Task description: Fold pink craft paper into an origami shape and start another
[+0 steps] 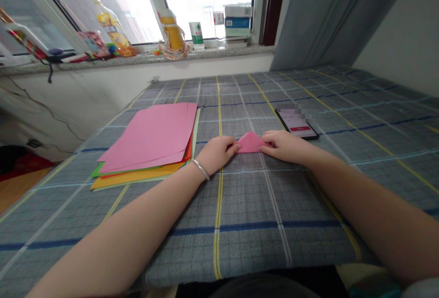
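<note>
Between my two hands a small pink folded paper [250, 143] rests on the checked cloth, its shape roughly a triangle with the peak pointing away from me. My left hand [219, 152] is closed, thumb and fingers pinching the paper's left corner. At the right corner, my right hand [281, 146] pinches it the same way, fingers curled. A silver bangle [200, 170] circles my left wrist. Left of that hand lies a stack of coloured paper sheets [154, 135], pink on top, with orange, green and yellow edges showing beneath.
A phone [297, 124] with a lit screen lies just beyond my right hand. Grey checked cloth [247, 243] covers the surface. Along the windowsill [137, 62] stand a yellow bottle [113, 28], a yellow flask [173, 32], clear bottles, a cup [196, 35] and a box [238, 21]. A grey curtain [325, 18] hangs at right.
</note>
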`<state>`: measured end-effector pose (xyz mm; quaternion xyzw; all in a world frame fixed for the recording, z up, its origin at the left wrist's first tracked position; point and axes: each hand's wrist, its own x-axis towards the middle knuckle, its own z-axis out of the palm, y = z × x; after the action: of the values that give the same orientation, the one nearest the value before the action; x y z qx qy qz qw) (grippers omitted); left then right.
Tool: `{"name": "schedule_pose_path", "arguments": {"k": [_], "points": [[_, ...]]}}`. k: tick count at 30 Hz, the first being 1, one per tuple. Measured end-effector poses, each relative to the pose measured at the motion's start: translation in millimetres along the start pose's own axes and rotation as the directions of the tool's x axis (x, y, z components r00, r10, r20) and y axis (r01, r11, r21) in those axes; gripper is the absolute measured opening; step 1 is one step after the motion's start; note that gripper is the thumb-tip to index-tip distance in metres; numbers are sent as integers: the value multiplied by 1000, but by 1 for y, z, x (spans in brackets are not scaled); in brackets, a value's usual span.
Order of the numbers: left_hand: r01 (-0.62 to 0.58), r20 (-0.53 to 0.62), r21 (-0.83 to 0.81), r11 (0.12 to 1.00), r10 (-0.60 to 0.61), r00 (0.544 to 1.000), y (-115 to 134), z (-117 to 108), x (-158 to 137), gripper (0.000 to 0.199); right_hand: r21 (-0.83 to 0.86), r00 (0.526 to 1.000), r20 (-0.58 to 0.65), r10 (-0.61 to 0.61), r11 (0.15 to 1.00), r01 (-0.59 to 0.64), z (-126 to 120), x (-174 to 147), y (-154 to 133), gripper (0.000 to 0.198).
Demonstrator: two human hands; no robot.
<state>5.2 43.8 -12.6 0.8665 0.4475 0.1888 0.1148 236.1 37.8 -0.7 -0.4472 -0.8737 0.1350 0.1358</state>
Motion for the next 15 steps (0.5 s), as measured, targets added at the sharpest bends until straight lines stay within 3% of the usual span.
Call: {"name": "schedule_pose_path", "arguments": {"k": [6,10,15], "points": [[109,-37,-61,992,-112,993,-2,6,3,24,81,976,-60,208,976,-203,11,9,0,33],[60,-112,-68,996,-68,991,-8,11,7,20,37,967,-70,247,969,-245,13,12,1,32],[66,-53,-20,998,-67,996,-10,12,11,21,-17,956,-104,275,960,-278,16,13,1,26]]}}
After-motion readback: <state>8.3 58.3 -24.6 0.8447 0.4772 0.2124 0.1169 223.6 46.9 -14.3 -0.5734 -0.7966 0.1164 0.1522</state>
